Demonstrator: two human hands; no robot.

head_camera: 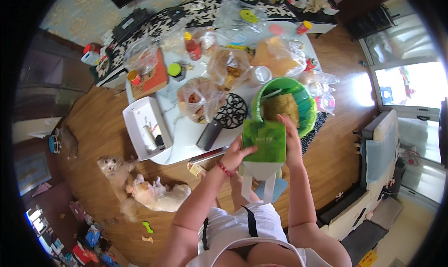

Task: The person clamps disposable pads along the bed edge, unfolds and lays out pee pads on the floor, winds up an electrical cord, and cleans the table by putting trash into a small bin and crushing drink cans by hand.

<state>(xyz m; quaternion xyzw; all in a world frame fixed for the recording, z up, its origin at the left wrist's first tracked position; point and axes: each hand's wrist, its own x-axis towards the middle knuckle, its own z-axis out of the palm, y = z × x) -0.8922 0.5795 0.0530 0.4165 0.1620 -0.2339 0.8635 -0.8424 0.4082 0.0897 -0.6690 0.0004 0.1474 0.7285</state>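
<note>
Both hands hold a green printed carton (pixel 264 141) with white strap handles hanging below it. My left hand (pixel 241 151), wearing a red bead bracelet on the wrist, grips the carton's left side with its thumb over the front. On the right side my right hand (pixel 290 137) presses against the edge, most of its fingers hidden behind. Just beyond the carton stands a green bin (pixel 311 108) lined with a green bag, a brown paper packet (pixel 281 106) inside it. A black openwork trivet (pixel 231 111) and a dark oblong box (pixel 210 134) lie to the left on the table.
On the marble-patterned table (pixel 175 123) are a white open box (pixel 129 122), food in plastic bags (pixel 201 101), a red sauce bottle (pixel 192 48) and a lime-lidded jar (pixel 174 69). Two dogs (pixel 117 176), (pixel 161 195) are on the wooden floor at left. A sofa (pixel 379 155) stands at right.
</note>
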